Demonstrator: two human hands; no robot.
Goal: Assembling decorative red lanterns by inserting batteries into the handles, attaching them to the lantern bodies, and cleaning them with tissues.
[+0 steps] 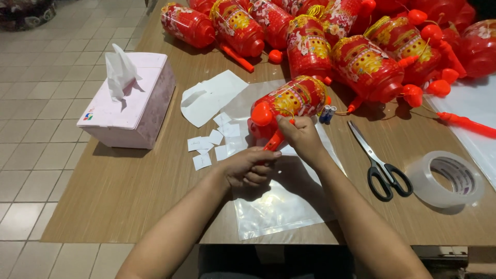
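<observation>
Here, in the head view, the left hand (247,168) is clenched around the red handle (274,140) of the lantern (292,98) lying on the clear plastic bag (274,206), while the right hand (299,135), bent at the wrist, pinches the handle's top, so a firm, steady grip seems best.

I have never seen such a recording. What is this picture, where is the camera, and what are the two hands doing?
There is no machine here. One camera on a person's head looks down at their bare hands over a wooden table. The left hand holds the orange handle of a red plastic lantern; the right hand touches it where handle and lantern meet. Nearby lie paper scraps, a tissue box, scissors, a tape roll and more lanterns.
</observation>
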